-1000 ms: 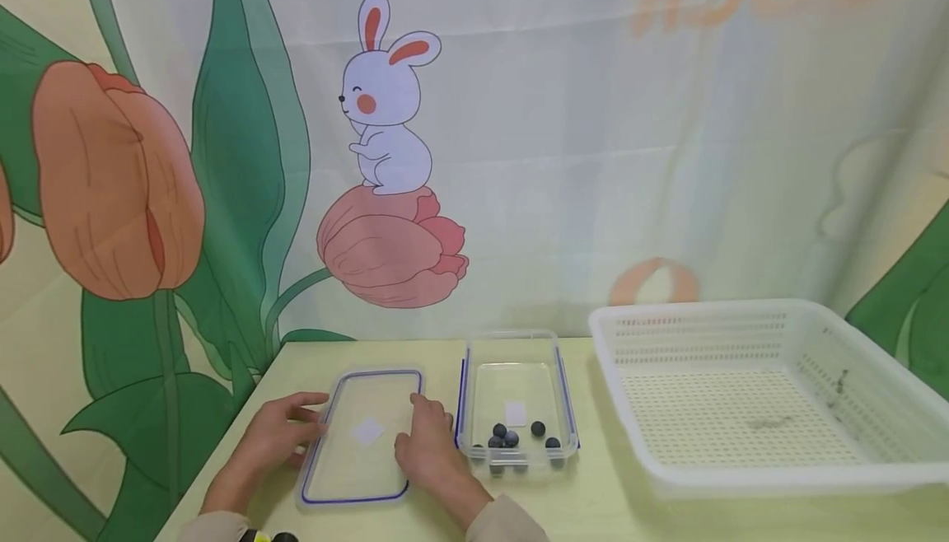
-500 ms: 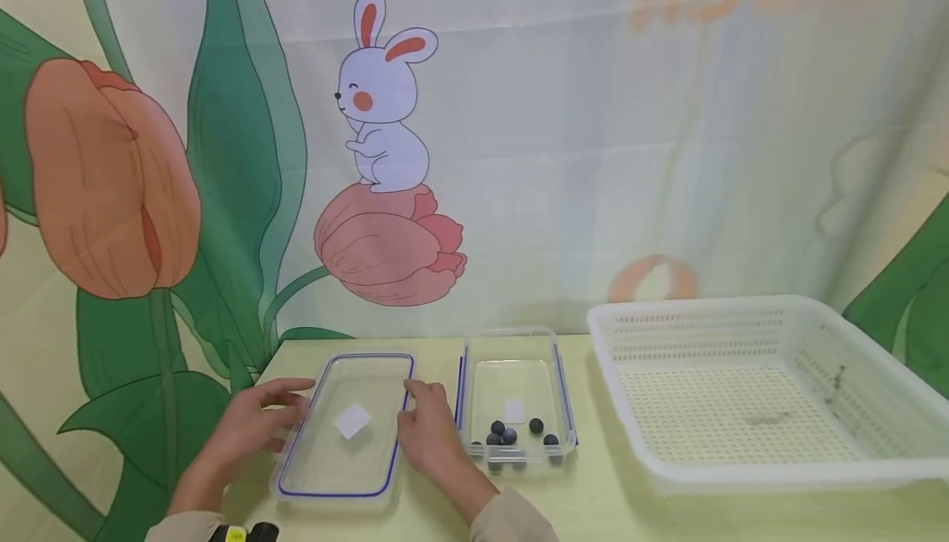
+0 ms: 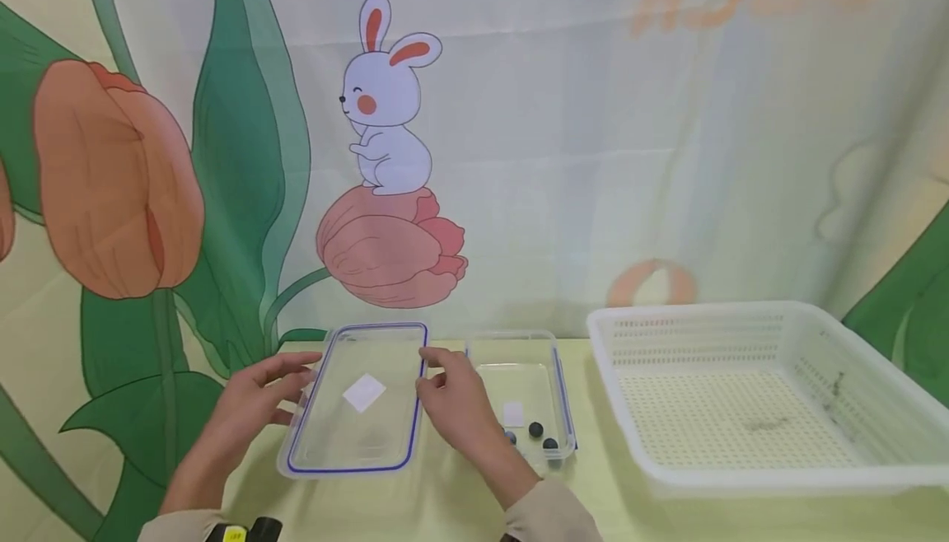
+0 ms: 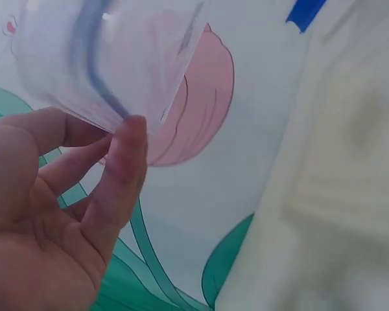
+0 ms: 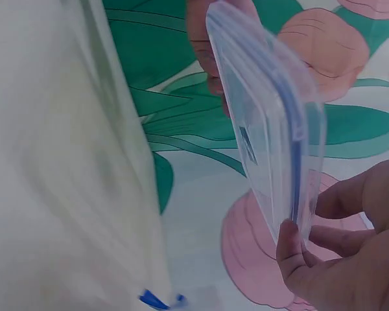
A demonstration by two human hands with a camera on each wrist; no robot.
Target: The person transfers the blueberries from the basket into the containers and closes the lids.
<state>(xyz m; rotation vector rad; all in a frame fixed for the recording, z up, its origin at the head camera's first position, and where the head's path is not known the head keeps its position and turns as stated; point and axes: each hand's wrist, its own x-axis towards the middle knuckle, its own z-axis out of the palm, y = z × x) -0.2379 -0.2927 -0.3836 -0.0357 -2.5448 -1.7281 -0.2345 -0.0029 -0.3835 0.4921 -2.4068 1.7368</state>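
Both hands hold a clear plastic lid (image 3: 348, 439) with a blue seal strip, raised above the table. A white square label (image 3: 364, 393) shows near its middle. My left hand (image 3: 248, 410) pinches the lid's left edge between thumb and fingers; the left wrist view shows the thumb (image 4: 124, 162) on one face at a corner. On the opposite edge, my right hand (image 3: 458, 402) pinches with its thumb (image 5: 289, 249) and fingers. Just right of the lid stands a clear food container (image 3: 565, 410) with dark blueberries (image 3: 536, 430) inside, its left part hidden by my right hand.
A large white perforated basket (image 3: 712, 476) stands on the right of the pale table (image 3: 608, 509). Behind the table hangs a printed curtain (image 3: 549, 155) with tulips and a rabbit.
The lid has risen off the table and away from me, after a short shift left. Both hands have moved with it; the right hand now covers part of the container.
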